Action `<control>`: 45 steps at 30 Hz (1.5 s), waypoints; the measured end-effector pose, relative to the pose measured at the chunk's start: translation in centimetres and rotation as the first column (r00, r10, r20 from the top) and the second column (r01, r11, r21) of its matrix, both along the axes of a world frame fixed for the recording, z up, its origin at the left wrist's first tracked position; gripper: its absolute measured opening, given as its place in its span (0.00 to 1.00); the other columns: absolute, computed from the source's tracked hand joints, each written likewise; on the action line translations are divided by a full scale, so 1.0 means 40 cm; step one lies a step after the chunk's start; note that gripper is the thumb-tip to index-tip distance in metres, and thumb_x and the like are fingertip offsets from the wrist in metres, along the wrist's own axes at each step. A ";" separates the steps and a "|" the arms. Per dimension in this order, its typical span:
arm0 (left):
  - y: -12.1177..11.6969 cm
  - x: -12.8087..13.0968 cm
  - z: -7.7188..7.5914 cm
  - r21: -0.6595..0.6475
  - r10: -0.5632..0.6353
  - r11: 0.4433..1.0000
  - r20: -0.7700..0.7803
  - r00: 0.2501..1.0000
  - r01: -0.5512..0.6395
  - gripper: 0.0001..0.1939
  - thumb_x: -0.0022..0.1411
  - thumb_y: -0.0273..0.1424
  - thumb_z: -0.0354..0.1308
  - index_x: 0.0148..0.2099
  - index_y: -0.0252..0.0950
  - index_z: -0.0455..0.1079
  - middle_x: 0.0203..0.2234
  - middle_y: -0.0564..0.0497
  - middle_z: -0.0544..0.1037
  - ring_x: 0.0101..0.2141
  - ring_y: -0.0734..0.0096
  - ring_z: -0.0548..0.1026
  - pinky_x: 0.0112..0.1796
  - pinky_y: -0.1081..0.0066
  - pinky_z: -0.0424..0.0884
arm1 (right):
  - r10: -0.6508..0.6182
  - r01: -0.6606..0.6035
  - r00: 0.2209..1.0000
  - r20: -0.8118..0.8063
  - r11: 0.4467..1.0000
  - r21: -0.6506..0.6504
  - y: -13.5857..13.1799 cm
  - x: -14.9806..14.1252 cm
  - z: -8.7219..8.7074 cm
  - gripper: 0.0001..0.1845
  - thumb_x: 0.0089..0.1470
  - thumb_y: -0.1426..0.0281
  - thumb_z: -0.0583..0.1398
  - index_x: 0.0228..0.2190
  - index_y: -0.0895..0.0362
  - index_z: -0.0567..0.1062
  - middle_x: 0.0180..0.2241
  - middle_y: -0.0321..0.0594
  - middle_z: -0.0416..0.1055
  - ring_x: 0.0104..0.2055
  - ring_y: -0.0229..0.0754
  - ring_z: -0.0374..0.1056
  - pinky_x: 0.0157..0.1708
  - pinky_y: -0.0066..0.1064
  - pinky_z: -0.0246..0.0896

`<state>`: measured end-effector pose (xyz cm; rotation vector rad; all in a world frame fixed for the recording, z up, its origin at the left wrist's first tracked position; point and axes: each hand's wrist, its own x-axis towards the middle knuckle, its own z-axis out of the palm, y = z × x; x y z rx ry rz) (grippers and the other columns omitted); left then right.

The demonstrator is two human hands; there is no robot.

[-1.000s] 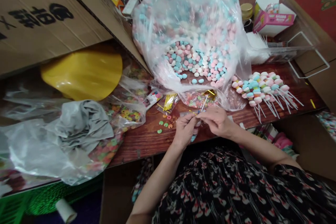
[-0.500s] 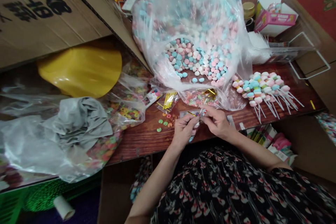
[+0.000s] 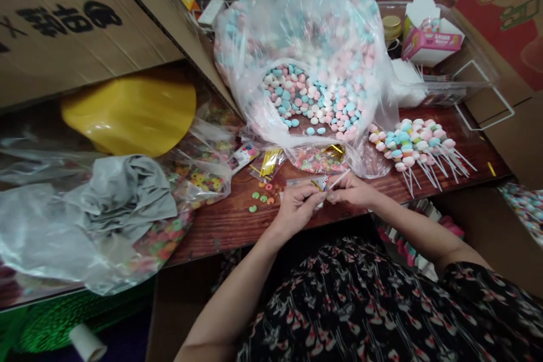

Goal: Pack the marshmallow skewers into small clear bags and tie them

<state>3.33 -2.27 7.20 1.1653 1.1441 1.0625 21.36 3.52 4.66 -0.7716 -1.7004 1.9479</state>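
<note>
My left hand is closed at the table's front edge, fingers pinched together; what they hold is mostly hidden. Against its fingertips, my right hand is closed on a thin white stick that points up and right. A gold twist tie and a printed clear packet show just beyond the left fingers. Loose ring candies, green and orange, lie left of the hands. Behind them spreads a big clear bag of pink, blue and white marshmallows.
Marshmallow skewers on white sticks lie in a pile at the right. A pack of gold ties sits near the bag. Grey cloth covers candy bags at left, below a cardboard box. A clear bin stands back right.
The white stick now stands out from my right hand, angled upward. The blue piece that hung below my left hand is out of sight. The camera view has shifted slightly.
</note>
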 end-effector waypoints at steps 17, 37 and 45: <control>0.026 -0.035 0.033 -0.527 -0.600 0.518 0.338 0.726 0.674 0.08 0.42 0.28 0.68 0.24 0.30 0.73 0.12 0.57 0.68 0.11 0.84 0.59 0.11 0.83 0.52 | 0.139 -0.135 0.981 0.138 -0.033 0.990 -0.080 0.043 0.101 0.16 0.62 0.75 0.46 0.37 0.62 0.74 0.27 0.39 0.64 0.31 0.40 0.55 0.34 0.35 0.53; 0.014 -0.025 0.187 0.337 0.215 0.710 -0.940 0.265 0.619 0.11 0.64 0.35 0.54 0.40 0.34 0.75 0.32 0.44 0.75 0.33 0.61 0.70 0.35 0.61 0.67 | -0.329 -0.281 0.907 0.264 -0.007 0.960 0.029 0.009 0.114 0.11 0.59 0.74 0.52 0.28 0.59 0.71 0.24 0.40 0.69 0.29 0.40 0.58 0.29 0.34 0.48; 0.074 -0.028 0.026 0.364 0.117 0.931 -0.289 0.950 -0.004 0.20 0.65 0.43 0.52 0.54 0.37 0.70 0.39 0.44 0.77 0.38 0.63 0.75 0.40 0.62 0.72 | -0.070 0.026 0.994 0.084 0.895 0.445 -0.048 -0.048 0.104 0.09 0.55 0.74 0.56 0.24 0.59 0.71 0.19 0.30 0.66 0.22 0.32 0.60 0.26 0.25 0.55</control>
